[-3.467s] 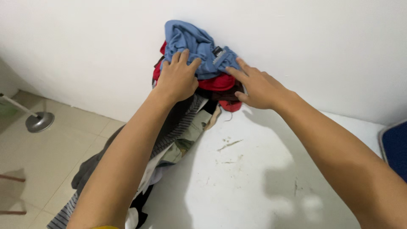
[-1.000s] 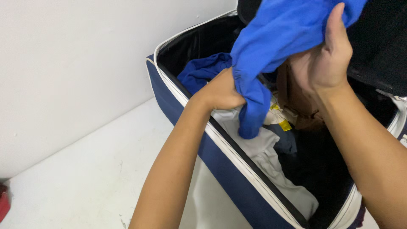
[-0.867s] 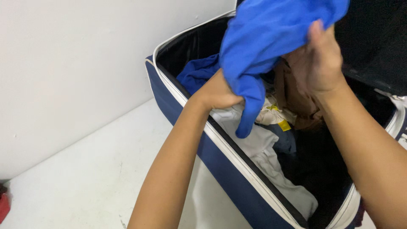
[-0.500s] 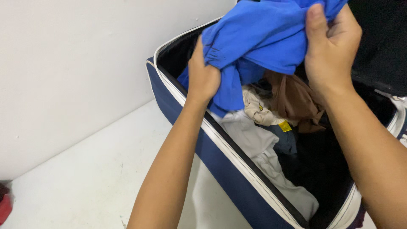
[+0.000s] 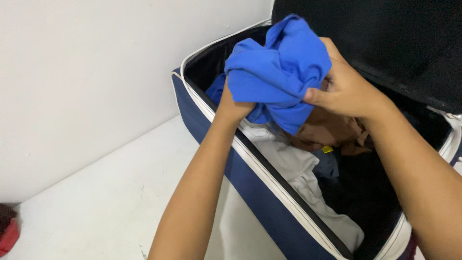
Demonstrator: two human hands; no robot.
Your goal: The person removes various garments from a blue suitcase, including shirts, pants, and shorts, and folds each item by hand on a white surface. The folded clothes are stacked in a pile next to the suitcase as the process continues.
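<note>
Both of my hands grip a bunched bright blue garment (image 5: 276,72) above an open navy suitcase (image 5: 250,188) with white piping. My left hand (image 5: 233,107) is mostly hidden under the cloth at its lower left. My right hand (image 5: 344,89) pinches the bundle from the right. Inside the suitcase lie a white garment (image 5: 298,171), a brown garment (image 5: 332,132) and darker clothes.
The suitcase's black lid (image 5: 385,43) stands open at the top right. A white wall (image 5: 82,72) runs along the left, and the suitcase rests on a white surface (image 5: 110,202). A red and dark cloth (image 5: 7,231) shows at the bottom left edge.
The view swung from a clothes pile by the wall to the suitcase. The hanging blue garment has since been gathered into a tight bundle, and my hands have come lower and closer together.
</note>
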